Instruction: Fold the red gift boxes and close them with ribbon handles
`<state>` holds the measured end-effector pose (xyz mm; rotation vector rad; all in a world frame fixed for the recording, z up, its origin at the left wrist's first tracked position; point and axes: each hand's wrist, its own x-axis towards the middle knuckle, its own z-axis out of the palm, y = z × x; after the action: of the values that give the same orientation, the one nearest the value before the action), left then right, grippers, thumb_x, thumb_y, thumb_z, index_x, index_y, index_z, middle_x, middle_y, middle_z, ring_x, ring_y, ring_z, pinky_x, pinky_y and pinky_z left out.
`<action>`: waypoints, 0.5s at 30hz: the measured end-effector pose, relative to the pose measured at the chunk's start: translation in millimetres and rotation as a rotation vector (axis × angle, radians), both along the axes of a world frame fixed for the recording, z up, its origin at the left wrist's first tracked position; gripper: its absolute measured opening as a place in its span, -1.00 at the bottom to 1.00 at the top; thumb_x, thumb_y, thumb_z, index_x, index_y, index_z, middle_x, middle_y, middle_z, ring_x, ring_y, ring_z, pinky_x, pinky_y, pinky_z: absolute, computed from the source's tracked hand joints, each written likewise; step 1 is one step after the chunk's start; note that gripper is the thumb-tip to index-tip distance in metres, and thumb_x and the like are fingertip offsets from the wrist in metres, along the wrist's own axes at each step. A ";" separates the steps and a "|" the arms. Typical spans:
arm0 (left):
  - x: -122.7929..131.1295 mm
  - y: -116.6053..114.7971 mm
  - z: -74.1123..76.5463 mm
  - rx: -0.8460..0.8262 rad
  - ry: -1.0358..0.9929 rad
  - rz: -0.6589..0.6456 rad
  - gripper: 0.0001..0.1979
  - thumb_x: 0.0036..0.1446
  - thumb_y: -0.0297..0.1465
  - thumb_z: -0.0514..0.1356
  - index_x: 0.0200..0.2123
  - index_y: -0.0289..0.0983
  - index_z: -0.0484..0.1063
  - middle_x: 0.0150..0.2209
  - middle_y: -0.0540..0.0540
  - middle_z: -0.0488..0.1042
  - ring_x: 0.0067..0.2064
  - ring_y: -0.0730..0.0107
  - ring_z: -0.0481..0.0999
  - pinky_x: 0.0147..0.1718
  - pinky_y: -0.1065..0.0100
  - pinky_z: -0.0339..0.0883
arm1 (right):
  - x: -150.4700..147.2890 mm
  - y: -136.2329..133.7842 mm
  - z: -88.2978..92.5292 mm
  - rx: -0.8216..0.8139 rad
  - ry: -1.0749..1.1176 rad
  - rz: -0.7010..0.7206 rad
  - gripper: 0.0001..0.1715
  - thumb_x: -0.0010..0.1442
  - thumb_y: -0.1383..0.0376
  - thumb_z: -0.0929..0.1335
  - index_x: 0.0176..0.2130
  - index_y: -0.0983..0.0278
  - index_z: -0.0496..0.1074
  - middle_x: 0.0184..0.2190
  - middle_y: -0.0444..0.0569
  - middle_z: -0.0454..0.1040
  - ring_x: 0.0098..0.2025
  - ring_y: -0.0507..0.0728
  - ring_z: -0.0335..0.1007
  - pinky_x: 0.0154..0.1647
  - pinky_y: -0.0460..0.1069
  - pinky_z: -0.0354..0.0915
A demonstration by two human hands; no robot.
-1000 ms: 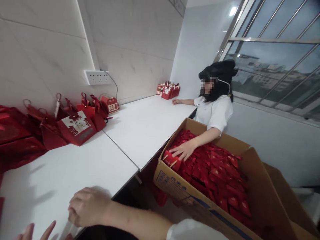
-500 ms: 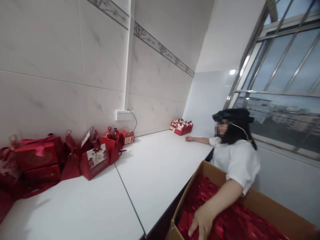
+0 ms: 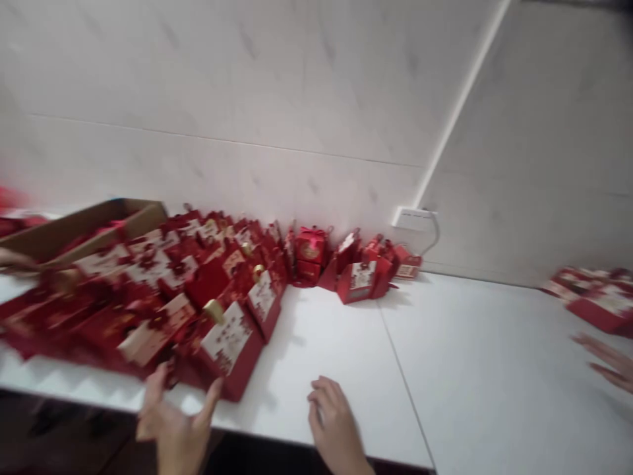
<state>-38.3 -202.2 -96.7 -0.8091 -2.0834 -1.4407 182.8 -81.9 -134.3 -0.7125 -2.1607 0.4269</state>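
Observation:
My left hand (image 3: 175, 425) is at the table's front edge, fingers and thumb spread. It lies just below the nearest red gift box (image 3: 242, 363), which has a white patterned label; whether it touches that box I cannot tell. To the right, my right hand (image 3: 336, 422) is over the white table (image 3: 336, 343), its fingers loosely bent with a gap by the thumb and nothing seen in it. Rows of red gift boxes (image 3: 208, 277) with pale labels crowd the table's left part. Motion blurs the details.
A brown carton (image 3: 143, 218) with red things inside stands at the back left, a hand (image 3: 17, 259) beside it. By the wall are stacked red boxes (image 3: 310, 251) and a white socket strip (image 3: 414, 218). Another person's hand (image 3: 606, 359) reaches in at right, near more red boxes (image 3: 601, 303).
My view has swung left and down. Both my hands and the crowded gift boxes have come into view, while the window and the person's body beside the right-hand carton have left it.

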 end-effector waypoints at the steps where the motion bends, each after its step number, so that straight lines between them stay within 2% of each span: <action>1: 0.3 -2.9 2.9 -0.041 0.071 0.053 -0.22 -0.01 0.04 0.20 0.09 -0.45 0.20 0.03 -0.41 0.31 0.14 -0.18 0.27 0.11 -0.13 0.14 | 1.7 0.7 1.8 0.024 -0.005 0.004 -0.72 0.12 0.53 0.18 -0.34 0.27 0.38 -0.25 0.06 0.48 -0.09 0.21 0.43 -0.11 0.13 0.43; 4: 10.6 1.8 7.5 -0.160 0.188 0.052 -0.30 0.04 0.01 0.18 0.05 -0.44 0.23 0.02 -0.42 0.31 0.14 -0.15 0.28 0.10 -0.10 0.16 | 4.2 2.2 6.2 0.064 -0.026 0.017 -0.77 0.19 0.48 0.18 -0.33 0.26 0.36 -0.26 0.06 0.47 -0.12 0.21 0.44 -0.17 0.12 0.44; 7: 22.6 7.7 7.8 -0.271 0.149 0.102 -0.45 0.08 -0.11 0.16 -0.01 -0.42 0.27 -0.02 -0.40 0.32 0.10 -0.18 0.30 0.04 -0.17 0.17 | 4.4 0.4 7.7 0.037 -0.051 0.017 -0.78 0.22 0.43 0.18 -0.34 0.26 0.36 -0.27 0.06 0.47 -0.13 0.21 0.44 -0.17 0.14 0.45; 9: 25.6 4.9 8.1 -0.319 0.131 0.109 -0.55 0.07 -0.20 0.18 -0.07 -0.39 0.30 0.05 -0.43 0.25 0.14 -0.24 0.25 0.03 -0.23 0.14 | 3.8 -0.3 7.5 -0.006 -0.035 0.022 -0.77 0.23 0.41 0.18 -0.35 0.26 0.37 -0.28 0.07 0.47 -0.13 0.22 0.44 -0.15 0.16 0.44; 12: 21.4 -9.7 8.5 -0.278 0.218 0.024 -0.60 0.05 -0.27 0.22 -0.09 -0.35 0.28 0.17 -0.46 0.14 0.23 -0.29 0.13 0.06 -0.27 0.10 | 1.9 2.6 6.7 -0.071 0.013 0.026 -0.77 0.21 0.35 0.19 -0.38 0.26 0.40 -0.29 0.08 0.49 -0.14 0.26 0.44 -0.13 0.22 0.43; 15: 15.5 -30.6 8.6 -0.160 0.289 -0.148 -0.57 0.06 -0.32 0.23 -0.01 -0.30 0.24 0.15 -0.42 0.22 0.23 -0.20 0.20 0.05 -0.21 0.20 | 1.1 4.6 10.5 -0.129 0.041 0.001 -0.75 0.21 0.29 0.20 -0.39 0.26 0.42 -0.30 0.10 0.51 -0.15 0.28 0.45 -0.13 0.24 0.43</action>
<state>-22.8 -232.8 -88.1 -1.1811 -1.9667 -1.1577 183.9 -77.3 -123.8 -0.7673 -2.1097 0.5799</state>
